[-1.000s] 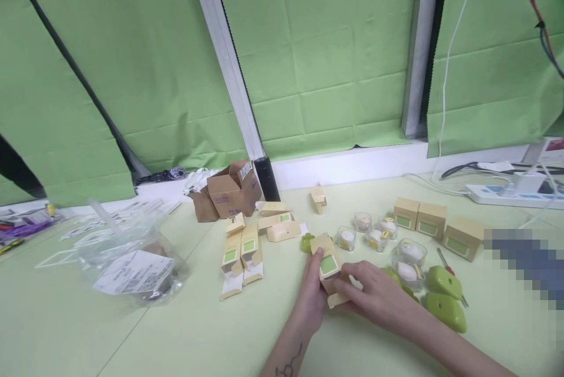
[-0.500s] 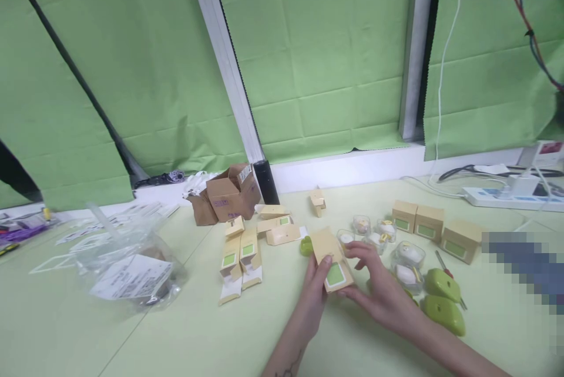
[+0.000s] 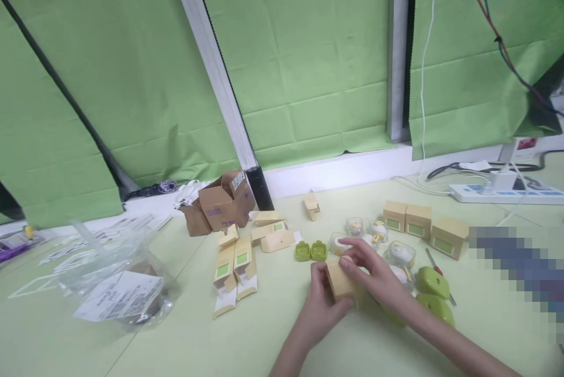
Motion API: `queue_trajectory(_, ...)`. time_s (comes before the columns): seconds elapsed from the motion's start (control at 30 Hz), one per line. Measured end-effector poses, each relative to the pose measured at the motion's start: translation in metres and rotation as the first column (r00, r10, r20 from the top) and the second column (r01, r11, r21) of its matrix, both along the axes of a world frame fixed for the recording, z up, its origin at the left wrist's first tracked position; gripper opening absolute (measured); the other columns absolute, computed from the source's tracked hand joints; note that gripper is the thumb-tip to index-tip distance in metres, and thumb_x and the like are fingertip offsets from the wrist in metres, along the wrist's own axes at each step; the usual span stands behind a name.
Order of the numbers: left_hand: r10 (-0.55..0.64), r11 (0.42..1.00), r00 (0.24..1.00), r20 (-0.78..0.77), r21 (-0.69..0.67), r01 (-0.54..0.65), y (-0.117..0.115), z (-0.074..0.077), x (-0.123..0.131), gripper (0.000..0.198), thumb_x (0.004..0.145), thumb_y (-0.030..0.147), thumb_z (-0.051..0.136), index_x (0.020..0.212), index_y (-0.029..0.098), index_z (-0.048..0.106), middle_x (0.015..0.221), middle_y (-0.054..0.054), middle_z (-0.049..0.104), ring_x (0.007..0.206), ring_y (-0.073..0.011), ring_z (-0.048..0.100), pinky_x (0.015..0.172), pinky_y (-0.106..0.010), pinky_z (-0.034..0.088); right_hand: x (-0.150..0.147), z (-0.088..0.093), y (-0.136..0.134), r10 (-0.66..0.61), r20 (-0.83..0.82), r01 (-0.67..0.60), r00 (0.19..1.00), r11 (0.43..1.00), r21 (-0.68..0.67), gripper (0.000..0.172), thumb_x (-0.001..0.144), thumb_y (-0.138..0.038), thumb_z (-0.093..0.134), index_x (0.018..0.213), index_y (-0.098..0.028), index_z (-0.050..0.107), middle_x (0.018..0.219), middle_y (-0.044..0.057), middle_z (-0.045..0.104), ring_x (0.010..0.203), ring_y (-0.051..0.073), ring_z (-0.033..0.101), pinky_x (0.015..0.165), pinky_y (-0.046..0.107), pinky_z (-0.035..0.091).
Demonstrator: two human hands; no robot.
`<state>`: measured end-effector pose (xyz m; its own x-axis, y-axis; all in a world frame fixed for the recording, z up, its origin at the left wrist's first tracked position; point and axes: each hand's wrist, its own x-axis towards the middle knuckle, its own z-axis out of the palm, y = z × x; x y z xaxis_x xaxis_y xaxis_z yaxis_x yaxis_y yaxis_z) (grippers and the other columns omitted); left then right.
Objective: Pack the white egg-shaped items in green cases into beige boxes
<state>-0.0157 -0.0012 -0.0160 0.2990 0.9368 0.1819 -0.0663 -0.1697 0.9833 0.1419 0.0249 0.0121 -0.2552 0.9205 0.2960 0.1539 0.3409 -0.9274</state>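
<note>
A small tan cardboard box [image 3: 340,280] is between my hands, one plain face turned up. My left hand [image 3: 321,306] wraps its left and near sides, thumb along the near edge. My right hand [image 3: 372,268] has its thumb and fingers on the box's top and right side. Beyond them lie two small green trays [image 3: 311,251] and clear containers [image 3: 401,253] with white and yellow items. Green rounded cases [image 3: 432,283] lie right of my right hand, partly behind the forearm. Three closed tan boxes [image 3: 418,221] stand at the back right.
Flattened and part-folded tan boxes [image 3: 235,264] lie left of my hands. Farther left are a clear plastic bag [image 3: 118,292] and an open brown carton [image 3: 227,201] beside a black cylinder [image 3: 259,188]. A screwdriver [image 3: 433,262] and a white power strip [image 3: 506,193] are at right.
The box in my hands has been turned and shaped; its green label no longer faces up. My right hand has closed onto it. The two green trays now show fully. The view has shifted slightly right.
</note>
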Motion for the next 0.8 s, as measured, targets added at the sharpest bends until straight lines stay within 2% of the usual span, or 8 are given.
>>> queue_trajectory(0.07, 0.006, 1.000, 1.000, -0.005, 0.009, -0.006, -0.001, -0.001, 0.001, 0.052, 0.071, 0.017, 0.067, 0.106, 0.024, 0.030, 0.118, -0.009, 0.051, 0.112, -0.0245, 0.048, 0.093, -0.039, 0.036, -0.001, -0.003, 0.003, -0.030, 0.033, 0.029, 0.999, 0.999, 0.022, 0.033, 0.083, -0.050, 0.049, 0.099, -0.023, 0.061, 0.095, 0.005, 0.060, 0.090, 0.022, 0.057, 0.079, 0.034, 0.046)
queue_trajectory(0.17, 0.008, 1.000, 0.999, -0.039, 0.020, -0.007, -0.002, -0.002, 0.001, 0.056, 0.072, 0.017, 0.066, 0.111, 0.024, 0.026, 0.120, -0.010, 0.049, 0.113, -0.0239, 0.047, 0.096, -0.041, 0.033, -0.001, -0.004, 0.005, 0.026, 0.108, -0.023, 0.994, 0.999, -0.031, 0.031, 0.084, -0.049, 0.047, 0.084, -0.022, 0.062, 0.091, 0.005, 0.061, 0.088, 0.022, 0.056, 0.076, 0.033, 0.045)
queue_trajectory(0.27, 0.014, 0.999, 0.997, -0.078, 0.032, -0.012, -0.002, -0.002, 0.001, 0.053, 0.072, 0.017, 0.065, 0.112, 0.023, 0.031, 0.119, -0.010, 0.048, 0.113, -0.0247, 0.046, 0.095, -0.040, 0.034, -0.001, 0.000, 0.005, 0.050, 0.123, -0.038, 0.991, 0.995, -0.097, 0.030, 0.084, -0.048, 0.046, 0.084, -0.021, 0.060, 0.085, 0.004, 0.062, 0.082, 0.021, 0.056, 0.073, 0.033, 0.045)
queue_trajectory(0.53, -0.031, 1.000, 0.996, -0.085, -0.007, 0.031, -0.001, 0.000, -0.002, 0.044, 0.073, 0.020, 0.065, 0.103, 0.023, 0.033, 0.115, -0.010, 0.050, 0.110, -0.0248, 0.049, 0.093, -0.040, 0.035, 0.000, 0.005, 0.007, 0.068, 0.125, -0.056, 0.990, 0.994, -0.096, 0.028, 0.083, -0.044, 0.048, 0.073, -0.020, 0.055, 0.074, 0.001, 0.058, 0.073, 0.019, 0.055, 0.065, 0.030, 0.044)
queue_trajectory(0.63, -0.036, 0.999, 0.996, -0.083, 0.002, 0.036, -0.001, -0.003, -0.002, 0.051, 0.074, 0.020, 0.065, 0.109, 0.024, 0.028, 0.118, -0.010, 0.050, 0.112, -0.0239, 0.048, 0.094, -0.039, 0.035, 0.000, 0.003, 0.011, 0.098, 0.150, -0.088, 0.984, 0.994, -0.071, 0.026, 0.082, -0.043, 0.049, 0.075, -0.020, 0.057, 0.076, 0.002, 0.060, 0.075, 0.019, 0.056, 0.067, 0.030, 0.045)
queue_trajectory(0.7, -0.044, 0.999, 0.996, -0.076, 0.016, 0.045, 0.000, -0.004, -0.003, 0.056, 0.075, 0.021, 0.064, 0.113, 0.025, 0.024, 0.120, -0.011, 0.049, 0.112, -0.0234, 0.048, 0.095, -0.039, 0.034, 0.000, 0.001, 0.013, 0.095, 0.174, -0.084, 0.980, 0.994, -0.066, 0.025, 0.083, -0.043, 0.049, 0.083, -0.020, 0.059, 0.079, 0.002, 0.060, 0.077, 0.020, 0.057, 0.069, 0.032, 0.045)
queue_trajectory(0.8, -0.052, 0.998, 0.993, -0.105, 0.040, 0.057, 0.000, -0.005, -0.003, 0.048, 0.074, 0.024, 0.065, 0.107, 0.023, 0.029, 0.118, -0.012, 0.050, 0.112, -0.0248, 0.048, 0.095, -0.041, 0.033, 0.005, 0.002, 0.012, 0.088, 0.206, -0.078, 0.975, 0.995, -0.056, 0.029, 0.084, -0.044, 0.048, 0.099, -0.021, 0.058, 0.086, 0.003, 0.060, 0.081, 0.020, 0.057, 0.074, 0.034, 0.045)
